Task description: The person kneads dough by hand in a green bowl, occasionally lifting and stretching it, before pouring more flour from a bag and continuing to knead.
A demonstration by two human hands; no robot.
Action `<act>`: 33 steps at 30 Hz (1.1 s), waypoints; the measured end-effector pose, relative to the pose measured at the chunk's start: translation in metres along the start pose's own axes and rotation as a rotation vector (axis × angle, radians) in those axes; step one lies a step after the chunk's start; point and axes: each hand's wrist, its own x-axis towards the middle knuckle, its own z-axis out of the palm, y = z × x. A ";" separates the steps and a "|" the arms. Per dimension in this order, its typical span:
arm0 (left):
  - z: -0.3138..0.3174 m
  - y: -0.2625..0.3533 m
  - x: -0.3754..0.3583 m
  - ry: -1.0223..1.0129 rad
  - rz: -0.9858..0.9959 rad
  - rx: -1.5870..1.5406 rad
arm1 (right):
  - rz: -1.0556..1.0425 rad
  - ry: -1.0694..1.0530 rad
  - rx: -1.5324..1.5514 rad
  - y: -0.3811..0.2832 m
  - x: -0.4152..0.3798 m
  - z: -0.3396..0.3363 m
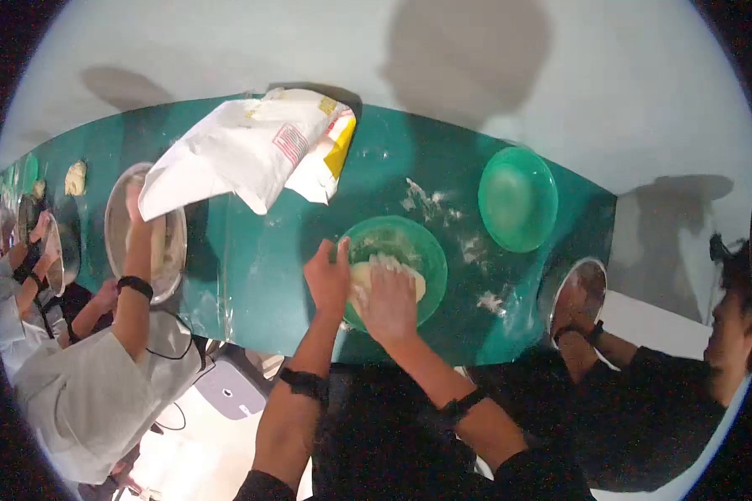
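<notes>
A translucent green bowl stands on the table in front of me, with a pale lump of dough inside. My left hand is closed around the bowl's left rim, thumb up. Pressed on top of the dough, my right hand has its floury fingers stretched out and slightly spread. Part of the dough is hidden beneath it. Flour and bits of dough cling to the bowl's inner wall.
A white flour bag lies behind the bowl. Another green bowl stands back right; flour dusts the green table. Co-workers' hands work in metal bowls on both sides. A dough lump sits far left.
</notes>
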 end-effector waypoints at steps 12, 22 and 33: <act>0.003 -0.015 0.000 -0.053 -0.176 -0.223 | -0.028 0.128 0.067 0.031 0.060 0.062; 0.001 0.005 -0.085 0.136 -0.318 -0.040 | 0.684 0.260 0.252 0.037 0.059 0.068; -0.021 -0.023 -0.018 -0.419 -0.100 -0.071 | 0.415 -0.207 0.616 0.074 0.006 0.050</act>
